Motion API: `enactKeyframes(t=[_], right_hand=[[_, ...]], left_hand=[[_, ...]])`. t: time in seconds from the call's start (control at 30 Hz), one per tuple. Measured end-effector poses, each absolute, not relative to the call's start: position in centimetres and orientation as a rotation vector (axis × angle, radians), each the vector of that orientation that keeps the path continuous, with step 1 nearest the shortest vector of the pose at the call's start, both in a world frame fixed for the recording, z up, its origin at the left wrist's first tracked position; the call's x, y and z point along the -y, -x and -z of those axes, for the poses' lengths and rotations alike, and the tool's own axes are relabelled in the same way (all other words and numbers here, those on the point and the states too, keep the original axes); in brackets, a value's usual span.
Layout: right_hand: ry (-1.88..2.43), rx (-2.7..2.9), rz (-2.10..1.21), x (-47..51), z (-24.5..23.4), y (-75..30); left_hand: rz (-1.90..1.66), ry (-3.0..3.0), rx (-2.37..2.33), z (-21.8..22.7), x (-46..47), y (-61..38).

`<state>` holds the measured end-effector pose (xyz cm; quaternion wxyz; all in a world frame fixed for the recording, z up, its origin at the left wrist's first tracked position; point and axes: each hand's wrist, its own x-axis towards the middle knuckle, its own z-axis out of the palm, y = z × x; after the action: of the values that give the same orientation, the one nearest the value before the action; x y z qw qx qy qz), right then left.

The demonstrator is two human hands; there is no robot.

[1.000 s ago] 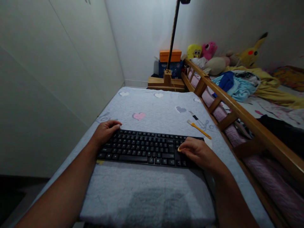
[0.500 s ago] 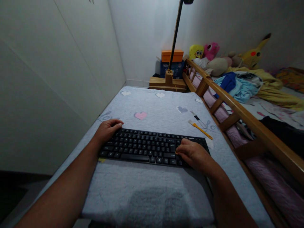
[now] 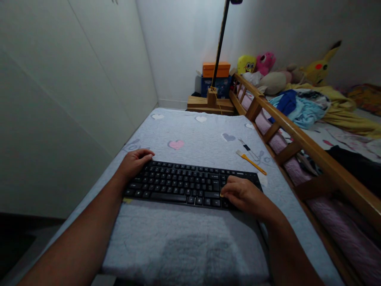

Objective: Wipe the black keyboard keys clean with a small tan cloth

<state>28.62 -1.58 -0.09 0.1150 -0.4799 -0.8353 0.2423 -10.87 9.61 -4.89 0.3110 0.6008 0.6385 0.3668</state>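
Note:
A black keyboard (image 3: 178, 183) lies flat across the blue heart-patterned cover. At its far left corner, my left hand (image 3: 135, 162) is closed on the edge, thumb along the top side and the other fingers largely hidden. My right hand (image 3: 242, 193) is over the keyboard's right part, between the Enter key area and the number pad. Its thumb and fingers are pinched together, and a small yellowish bit shows at the tips, touching or just above the keys; I cannot make out what it is.
A yellow-handled brush (image 3: 253, 163) and a thin tool with a black grip (image 3: 247, 147) lie beyond the keyboard at right. A wooden bed rail (image 3: 297, 137) runs along the right side. White panels (image 3: 74, 99) stand at left. A lamp pole (image 3: 220, 47) rises at the back.
My right hand has shifted very slightly towards me over the keys, still pinched. My left hand and the keyboard have stayed in place.

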Motion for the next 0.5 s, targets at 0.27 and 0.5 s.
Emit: enactKeyframes(t=[0.27,0.5], right_hand=[[1.497,2.434,-0.578,1.3,0.9,-28.7],[1.48,2.477,-0.732,1.7,-0.2,-29.2]], left_hand=[[-0.967,-1.61,-1.694,4.8,-9.5,10.8],[-0.967,-1.619,-1.689,4.7,-9.5,10.8]])
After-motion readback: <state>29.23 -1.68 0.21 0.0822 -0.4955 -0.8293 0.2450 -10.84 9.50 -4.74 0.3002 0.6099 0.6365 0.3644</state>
